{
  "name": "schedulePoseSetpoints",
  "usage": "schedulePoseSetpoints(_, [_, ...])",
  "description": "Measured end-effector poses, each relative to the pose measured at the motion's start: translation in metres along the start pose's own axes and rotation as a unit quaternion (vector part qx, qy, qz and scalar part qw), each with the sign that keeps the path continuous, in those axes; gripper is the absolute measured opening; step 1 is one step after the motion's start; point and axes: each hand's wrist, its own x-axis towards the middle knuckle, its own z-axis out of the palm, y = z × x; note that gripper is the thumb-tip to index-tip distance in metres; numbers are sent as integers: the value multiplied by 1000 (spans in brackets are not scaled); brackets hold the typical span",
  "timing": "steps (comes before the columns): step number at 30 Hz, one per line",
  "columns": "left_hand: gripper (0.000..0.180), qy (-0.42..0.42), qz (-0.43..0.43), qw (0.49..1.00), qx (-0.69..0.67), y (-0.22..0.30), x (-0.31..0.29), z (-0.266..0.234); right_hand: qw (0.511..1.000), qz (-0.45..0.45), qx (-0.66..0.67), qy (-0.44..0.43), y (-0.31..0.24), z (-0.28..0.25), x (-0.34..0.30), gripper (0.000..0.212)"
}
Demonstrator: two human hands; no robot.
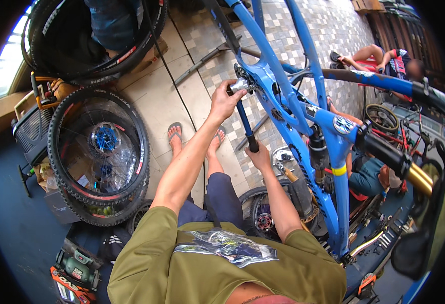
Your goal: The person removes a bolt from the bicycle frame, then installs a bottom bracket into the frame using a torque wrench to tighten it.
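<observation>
A blue bicycle frame (282,104) stands before me, with a fork and a rear shock on it. My left hand (225,100) is closed around a silver round socket (239,85) pressed up to a dark toothed part (244,76) on the frame's side. Below it, my right hand (259,156) wraps the black grip of a wrench with a blue shaft (244,119). The shaft runs up to the socket, where the fingers of my left hand partly cover the joint. Both forearms are bare below green sleeves.
Wheels with knobby tyres (100,152) lie stacked at left, with more tyres (93,76) behind. A dark tube stand (202,65) reaches across the tiled floor. At right, one person (372,177) crouches beside the frame and another (379,61) sits farther back. Tools (382,238) lie at lower right.
</observation>
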Motion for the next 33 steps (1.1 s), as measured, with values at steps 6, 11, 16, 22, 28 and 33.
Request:
schedulePoseSetpoints(6, [54, 43, 18, 999, 23, 1, 13, 7, 998, -25, 46, -24, 26, 13, 57, 31])
schedulePoseSetpoints(11, [54, 70, 52, 996, 4, 7, 4, 11, 997, -17, 64, -46, 34, 30, 92, 30])
schedulePoseSetpoints(16, [52, 82, 74, 994, -25, 3, 2, 13, 997, -29, 35, -67, 27, 43, 122, 35])
schedulePoseSetpoints(22, [49, 70, 128, 989, 4, -4, 3, 15, 994, -41, 65, -76, 31, 53, 142, 37])
schedulePoseSetpoints(28, [48, 69, 133, 989, 19, -3, 2, 16, 995, -23, 49, -81, 22, 52, 144, 33])
schedulePoseSetpoints(33, [48, 74, 164, 983, 40, -5, 5, 16, 992, -32, 92, -75, 22, 63, 164, 36])
